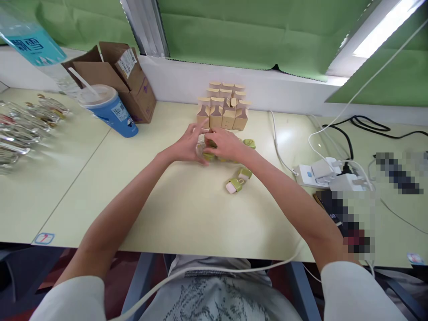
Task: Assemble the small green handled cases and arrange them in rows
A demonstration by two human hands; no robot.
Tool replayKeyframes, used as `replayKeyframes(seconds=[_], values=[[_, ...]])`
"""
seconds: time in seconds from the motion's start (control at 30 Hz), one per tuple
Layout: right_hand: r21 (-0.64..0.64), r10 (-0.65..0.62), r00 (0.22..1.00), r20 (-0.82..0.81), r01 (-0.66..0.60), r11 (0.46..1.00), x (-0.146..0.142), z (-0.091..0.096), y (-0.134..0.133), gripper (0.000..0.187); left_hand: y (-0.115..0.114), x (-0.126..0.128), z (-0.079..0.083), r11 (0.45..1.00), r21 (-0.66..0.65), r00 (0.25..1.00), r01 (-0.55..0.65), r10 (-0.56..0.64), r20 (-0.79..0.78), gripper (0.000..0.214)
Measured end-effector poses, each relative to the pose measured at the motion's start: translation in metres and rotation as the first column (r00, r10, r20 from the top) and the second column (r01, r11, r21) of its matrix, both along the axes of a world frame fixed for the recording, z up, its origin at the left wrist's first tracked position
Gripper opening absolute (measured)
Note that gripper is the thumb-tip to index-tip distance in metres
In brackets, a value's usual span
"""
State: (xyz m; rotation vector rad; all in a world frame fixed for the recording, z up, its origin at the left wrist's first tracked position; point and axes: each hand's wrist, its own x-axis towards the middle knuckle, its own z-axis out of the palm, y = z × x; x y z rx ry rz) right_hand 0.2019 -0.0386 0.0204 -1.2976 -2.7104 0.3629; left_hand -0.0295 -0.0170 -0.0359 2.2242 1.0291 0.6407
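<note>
My left hand (189,146) is curved at the left side of a cluster of small clear and green pieces (209,157), its thumb and fingers spread apart. Above that cluster, my right hand (224,141) has its fingers bent down and closed; what they grip is mostly hidden behind them. A small green piece (249,143) shows just past my right wrist. Nearer to me lie two green caps with pale undersides, a front cap (234,186) and a rear cap (245,173). Small open kraft boxes (228,119) stand in rows beyond my hands.
To the left are a blue drink cup (115,111) with a straw, an open cardboard box (142,96), a water bottle (36,49) and several shiny glass-like items (20,131). A power strip (306,175) with cables and a phone (329,207) lie at right.
</note>
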Motion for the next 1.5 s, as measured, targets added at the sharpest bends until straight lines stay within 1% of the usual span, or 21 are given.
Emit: replayKeyframes(seconds=[0.03, 0.1, 0.2, 0.33, 0.47, 0.6, 0.7, 0.8, 0.93, 1.0, 1.1, 1.2, 1.3, 1.4, 1.47, 1.5], values=[[-0.006, -0.004, 1.000, 0.001, 0.004, 1.000, -0.002, -0.001, -0.002, 0.014, 0.002, 0.005, 0.001, 1.000, 0.001, 1.000, 0.013, -0.013, -0.017, 0.172], [0.028, -0.024, 1.000, 0.003, 0.024, 0.999, -0.004, -0.006, -0.008, 0.013, 0.006, 0.013, 0.000, 1.000, 0.015, 0.999, 0.020, -0.019, -0.044, 0.166], [0.077, -0.056, 0.998, 0.014, 0.055, 0.996, -0.003, -0.012, -0.013, 0.019, 0.008, 0.016, -0.002, 1.000, 0.030, 0.998, -0.001, 0.002, -0.055, 0.161], [0.050, -0.034, 0.998, -0.058, 0.037, 0.998, -0.001, -0.016, -0.004, 0.022, 0.008, 0.017, -0.006, 0.999, 0.035, 0.999, -0.034, 0.035, -0.033, 0.164], [0.040, -0.016, 0.996, -0.087, 0.019, 0.999, 0.000, -0.014, 0.002, 0.024, 0.008, 0.018, -0.008, 0.998, 0.031, 0.998, -0.052, 0.053, -0.034, 0.164], [0.094, -0.028, 0.999, -0.028, 0.031, 0.995, -0.005, -0.011, -0.003, 0.026, 0.008, 0.016, -0.011, 0.997, 0.027, 0.998, -0.069, 0.069, -0.011, 0.165], [0.131, -0.033, 0.999, 0.001, 0.032, 0.991, -0.010, -0.014, -0.005, 0.023, 0.009, 0.014, -0.013, 0.997, 0.037, 0.997, -0.074, 0.074, -0.014, 0.168], [0.156, -0.017, 1.000, -0.022, 0.020, 0.988, -0.012, -0.020, -0.001, 0.027, 0.009, 0.014, -0.014, 0.996, 0.048, 0.997, -0.072, 0.073, -0.018, 0.168], [0.188, -0.038, 0.995, -0.093, 0.055, 0.981, -0.013, -0.030, 0.004, 0.028, 0.010, 0.015, -0.014, 0.996, 0.056, 0.997, -0.073, 0.074, -0.025, 0.164], [0.183, -0.043, 0.992, -0.120, 0.065, 0.981, -0.014, -0.033, 0.005, 0.027, 0.010, 0.016, -0.014, 0.995, 0.064, 0.997, -0.071, 0.073, -0.039, 0.162], [0.141, -0.058, 0.993, -0.106, 0.072, 0.987, -0.014, -0.034, 0.004, 0.026, 0.010, 0.017, -0.013, 0.996, 0.065, 0.997, -0.061, 0.064, -0.053, 0.160], [0.134, -0.107, 0.988, -0.110, 0.122, 0.983, -0.010, -0.031, 0.002, 0.029, 0.009, 0.019, -0.013, 0.995, 0.068, 0.994, -0.076, 0.081, -0.073, 0.157], [0.181, -0.120, 0.963, -0.243, 0.166, 0.969, 0.001, -0.018, 0.002, 0.034, 0.008, 0.020, -0.014, 0.994, 0.065, 0.991, -0.092, 0.098, -0.088, 0.160], [0.247, -0.059, 0.915, -0.399, 0.169, 0.954, 0.016, 0.004, -0.005, 0.034, 0.008, 0.021, -0.016, 0.994, 0.059, 0.991, -0.097, 0.102, -0.086, 0.172], [0.301, 0.018, 0.869, -0.494, 0.151, 0.942, 0.026, 0.016, -0.020, 0.032, 0.009, 0.020, -0.015, 0.995, 0.051, 0.992, -0.083, 0.088, -0.089, 0.182], [0.298, 0.043, 0.846, -0.531, 0.139, 0.944, 0.029, 0.019, -0.030, 0.030, 0.010, 0.018, -0.013, 0.997, 0.046, 0.994, -0.061, 0.065, -0.092, 0.187]])
